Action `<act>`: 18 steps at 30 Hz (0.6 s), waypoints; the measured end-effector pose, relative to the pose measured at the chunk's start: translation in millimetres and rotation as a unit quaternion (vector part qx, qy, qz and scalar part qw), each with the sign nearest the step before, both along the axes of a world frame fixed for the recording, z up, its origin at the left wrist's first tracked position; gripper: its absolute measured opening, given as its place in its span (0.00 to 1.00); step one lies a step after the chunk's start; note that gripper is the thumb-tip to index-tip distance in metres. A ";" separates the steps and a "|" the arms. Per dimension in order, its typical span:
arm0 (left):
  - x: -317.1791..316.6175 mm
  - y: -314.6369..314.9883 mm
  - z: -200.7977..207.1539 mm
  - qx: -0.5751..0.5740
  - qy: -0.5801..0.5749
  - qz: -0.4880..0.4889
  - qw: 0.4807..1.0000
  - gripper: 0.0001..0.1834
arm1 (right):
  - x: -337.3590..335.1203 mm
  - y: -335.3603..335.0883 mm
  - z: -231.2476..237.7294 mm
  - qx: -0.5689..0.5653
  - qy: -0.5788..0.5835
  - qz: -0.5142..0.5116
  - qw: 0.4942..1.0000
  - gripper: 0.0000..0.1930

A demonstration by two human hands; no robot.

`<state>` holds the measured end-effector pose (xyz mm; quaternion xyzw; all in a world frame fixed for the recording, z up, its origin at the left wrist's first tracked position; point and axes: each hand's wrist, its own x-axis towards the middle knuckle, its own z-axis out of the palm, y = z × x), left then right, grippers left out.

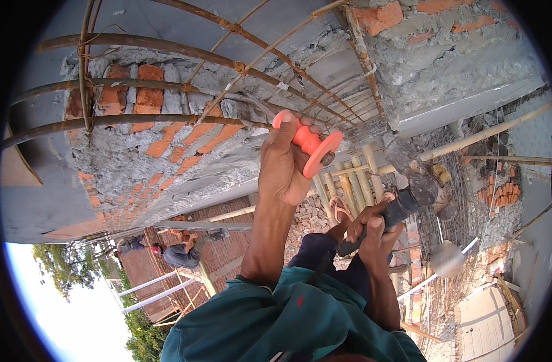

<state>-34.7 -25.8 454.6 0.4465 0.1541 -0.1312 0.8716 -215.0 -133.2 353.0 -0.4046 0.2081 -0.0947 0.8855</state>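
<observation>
Raised in front of me, my left hand (282, 172) is wrapped round the orange grip of a chisel (310, 143), whose round guard flares out beside the fingers. Its steel shank runs up and left among rusty rebar (185, 117), toward rough concrete; the tip is hard to make out. Lower and to the right, my right hand (375, 241) is closed round the black handle of what looks like a hammer (402, 208). The grey head is at the handle's far end, apart from the chisel.
A broken brick-and-concrete face (131, 163) lies behind the rebar. My sandalled feet stand by wooden poles (354, 181), high above a brick heap (312, 223). A long bamboo pole (487, 133) crosses at right. Below left, a person (182, 254) is beside a brick wall.
</observation>
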 end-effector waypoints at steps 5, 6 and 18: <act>2.8 -6.5 -3.1 -0.151 -0.044 0.023 0.987 0.12 | -10.7 -11.2 13.2 0.002 0.027 -0.023 0.999 0.27; 6.4 -6.8 -1.0 -0.193 -0.081 0.022 0.978 0.11 | -9.2 -12.4 15.9 -0.002 0.015 -0.015 1.000 0.27; -10.6 30.7 55.9 -0.250 0.029 -0.021 0.967 0.11 | -14.0 -0.3 28.2 -0.031 -0.144 -0.015 0.989 0.36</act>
